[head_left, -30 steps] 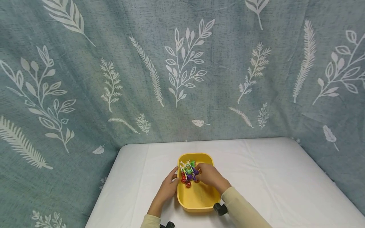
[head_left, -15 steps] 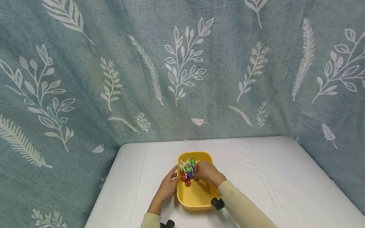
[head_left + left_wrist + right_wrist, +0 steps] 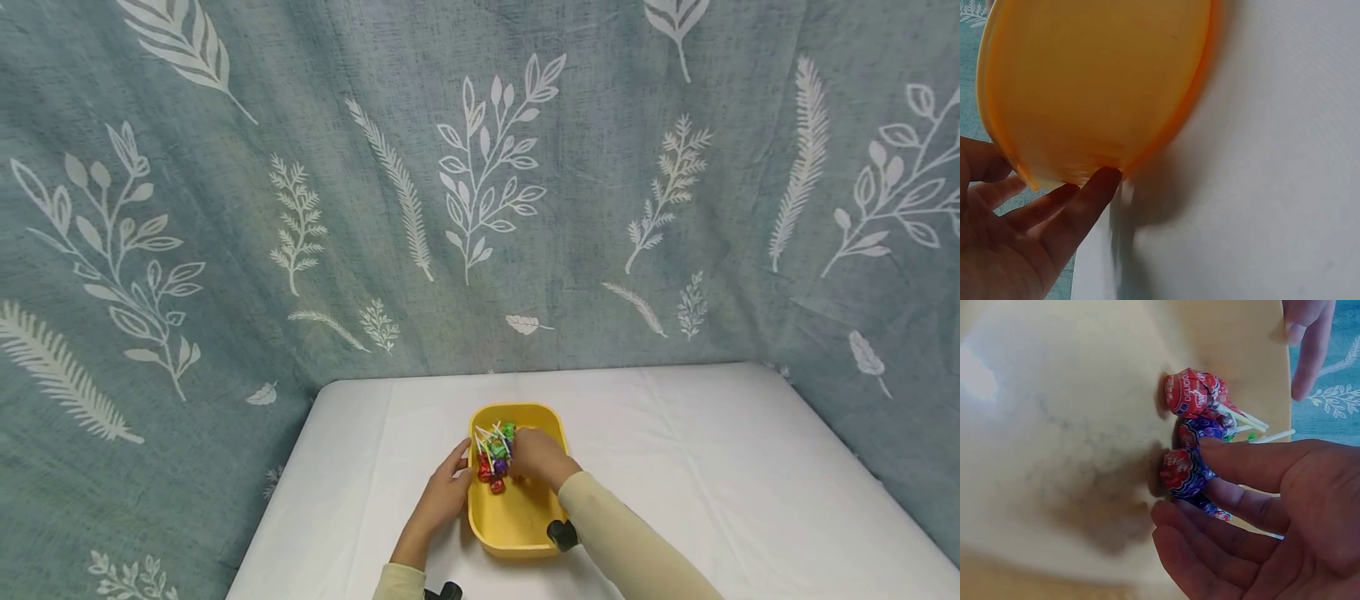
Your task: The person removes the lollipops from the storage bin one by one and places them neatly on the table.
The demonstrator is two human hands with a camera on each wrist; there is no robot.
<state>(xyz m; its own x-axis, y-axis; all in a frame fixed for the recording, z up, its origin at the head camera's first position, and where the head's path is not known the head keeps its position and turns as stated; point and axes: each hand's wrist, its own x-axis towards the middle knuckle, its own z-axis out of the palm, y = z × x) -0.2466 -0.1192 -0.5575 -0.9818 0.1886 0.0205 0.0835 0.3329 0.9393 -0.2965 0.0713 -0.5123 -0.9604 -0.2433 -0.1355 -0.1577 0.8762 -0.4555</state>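
a: right hand sits inside the tray, fingers gently bent and lying on the lollipops; no full pinch visible, so i log it as loose, holding nothing. left hand has straight fingers pressed to the tray's outer wall, thumb over the rim.

b: noted. list by size, big first.

a: grey-blue leaf-print cloth behind and at both sides. white table cover below it. yellow tray near the front middle of the table, between the two hands. lollipops piled at the tray's far end, white sticks pointing up and left.

b: wrist view detail?

a: red-wrapped lollipop lies just beyond the fingertips; red-and-blue lollipop is touching the index and middle fingers; a purple one is wedged between them, partly hidden.
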